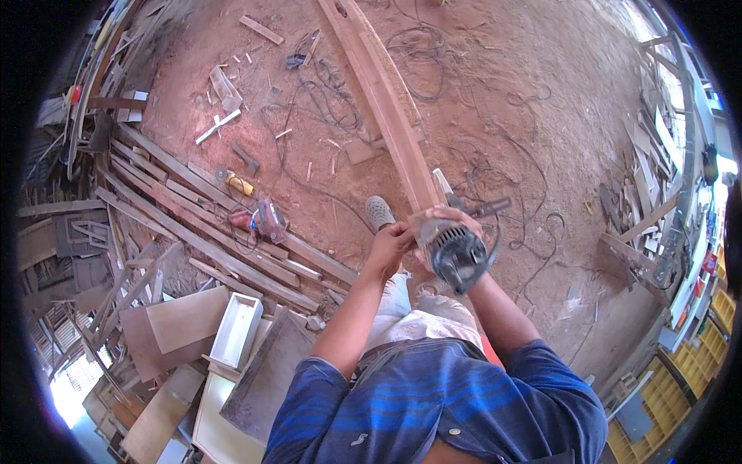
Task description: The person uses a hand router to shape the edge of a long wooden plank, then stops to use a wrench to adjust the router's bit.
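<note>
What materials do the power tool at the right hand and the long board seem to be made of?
Power tool: probably plastic, a dark, dull housing with slotted vents; metal possible.
Long board: likely bare wood, brown, matt, without varnish shine.

Reddish dirt floor [495, 85] spans the upper center, flanked by long planks [185, 230] at left, a white drawer [236, 332] at lower left, heaped scrap wood [648, 182] at right and yellow shelving [657, 406] at lower right; daylight [71, 398] glares at the lower-left edge.

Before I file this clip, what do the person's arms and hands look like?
Dark blue sleeves, banded in brighter blue, end near the elbows. Both forearms are bare. The left hand and right hand are gloveless; the right is partly hidden.
</note>
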A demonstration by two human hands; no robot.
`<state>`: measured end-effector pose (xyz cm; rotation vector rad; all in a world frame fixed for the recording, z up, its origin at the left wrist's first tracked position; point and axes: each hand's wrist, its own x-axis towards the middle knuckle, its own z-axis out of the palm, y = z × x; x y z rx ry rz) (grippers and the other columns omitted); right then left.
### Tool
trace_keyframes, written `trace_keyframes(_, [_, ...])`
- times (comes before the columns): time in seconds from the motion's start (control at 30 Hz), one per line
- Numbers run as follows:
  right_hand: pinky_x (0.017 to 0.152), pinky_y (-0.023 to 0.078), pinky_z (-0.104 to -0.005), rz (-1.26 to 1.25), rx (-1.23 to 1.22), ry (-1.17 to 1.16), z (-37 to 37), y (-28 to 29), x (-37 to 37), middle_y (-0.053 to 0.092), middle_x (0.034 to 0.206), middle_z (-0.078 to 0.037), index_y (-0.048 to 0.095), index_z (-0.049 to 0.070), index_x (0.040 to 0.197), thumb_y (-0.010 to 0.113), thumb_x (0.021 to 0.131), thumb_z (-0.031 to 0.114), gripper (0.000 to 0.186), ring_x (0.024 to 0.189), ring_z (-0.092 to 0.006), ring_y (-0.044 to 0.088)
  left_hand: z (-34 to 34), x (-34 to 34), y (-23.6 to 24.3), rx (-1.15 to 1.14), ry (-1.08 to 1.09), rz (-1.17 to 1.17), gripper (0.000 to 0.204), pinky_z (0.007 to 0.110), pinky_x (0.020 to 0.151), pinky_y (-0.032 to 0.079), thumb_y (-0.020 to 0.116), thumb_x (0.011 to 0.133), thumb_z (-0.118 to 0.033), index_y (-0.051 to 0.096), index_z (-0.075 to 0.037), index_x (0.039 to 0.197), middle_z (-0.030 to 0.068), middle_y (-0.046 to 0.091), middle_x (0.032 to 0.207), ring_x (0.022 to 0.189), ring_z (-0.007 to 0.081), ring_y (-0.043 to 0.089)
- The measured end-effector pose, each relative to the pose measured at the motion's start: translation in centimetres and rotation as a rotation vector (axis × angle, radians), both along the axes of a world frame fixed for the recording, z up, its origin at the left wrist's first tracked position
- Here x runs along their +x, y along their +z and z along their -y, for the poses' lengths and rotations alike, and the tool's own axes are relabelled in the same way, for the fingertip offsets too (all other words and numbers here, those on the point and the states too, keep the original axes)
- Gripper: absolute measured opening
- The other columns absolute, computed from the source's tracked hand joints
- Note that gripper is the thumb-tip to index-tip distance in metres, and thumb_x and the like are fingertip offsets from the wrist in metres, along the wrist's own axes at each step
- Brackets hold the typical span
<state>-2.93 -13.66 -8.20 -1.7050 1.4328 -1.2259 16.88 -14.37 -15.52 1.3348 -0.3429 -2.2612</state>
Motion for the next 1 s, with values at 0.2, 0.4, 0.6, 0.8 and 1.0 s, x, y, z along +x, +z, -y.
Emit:
trace_keyframes(0.2, [0.089,0.060,-0.0396,0.407,0.206,-0.130,5.8,-6.4,1.5,0.077,0.110,-0.014,0.072,-0.005,0.116,0.062,0.088,0.071,0.081,0.096,-0.0247,0.076,0.4,-0.5,0.8,0.001,-0.066,-0.010,0.017,0.036,0.087,0.060,0.071,0.103,-0.014,0.073,0.000,0.112,0.0080,0.076,0.104,0.092,0.0199,0.074])
trace_keyframes(0.4, [0.094,0.058,-0.0314,0.461,0.072,-0.069,15.7,2.1,4.1,0.078,0.107,-0.006,0.074,0.000,0.112,0.097,0.063,0.017,0.057,0.098,-0.0136,0.074,0.6,0.0,1.7,0.108,-0.035,0.002,0.017,0.036,0.085,0.062,0.070,0.104,-0.014,0.073,0.000,0.113,0.0104,0.076,0.107,0.094,0.0229,0.075])
trace_keyframes(0.6, [0.096,0.055,-0.0391,0.193,-0.046,-0.098,22.9,1.9,4.3,0.077,0.104,-0.004,0.074,0.008,0.106,0.092,0.068,0.029,0.047,0.099,-0.0212,0.072,0.6,-0.2,1.8,0.170,-0.046,-0.002,0.015,0.040,0.094,0.063,0.069,0.103,-0.008,0.072,0.001,0.114,0.0117,0.075,0.109,0.100,0.0253,0.075])
trace_keyframes(0.8, [0.089,0.059,-0.0325,0.293,-0.073,-0.113,28.4,2.3,5.3,0.080,0.102,-0.004,0.077,0.004,0.106,0.092,0.070,0.021,0.043,0.092,-0.0153,0.074,0.9,0.1,1.9,0.228,-0.063,-0.069,0.017,0.043,0.100,0.063,0.068,0.102,-0.005,0.071,0.002,0.117,0.0125,0.074,0.114,0.105,0.0274,0.074])
trace_keyframes(1.0, [0.089,0.058,-0.0308,0.260,-0.077,-0.099,32.0,2.4,5.8,0.080,0.104,-0.004,0.077,0.002,0.109,0.094,0.069,0.018,0.046,0.093,-0.0126,0.073,1.5,0.4,2.1,0.277,-0.137,-0.087,0.018,0.041,0.103,0.061,0.068,0.102,-0.004,0.070,0.004,0.118,0.0129,0.074,0.119,0.110,0.0277,0.073])
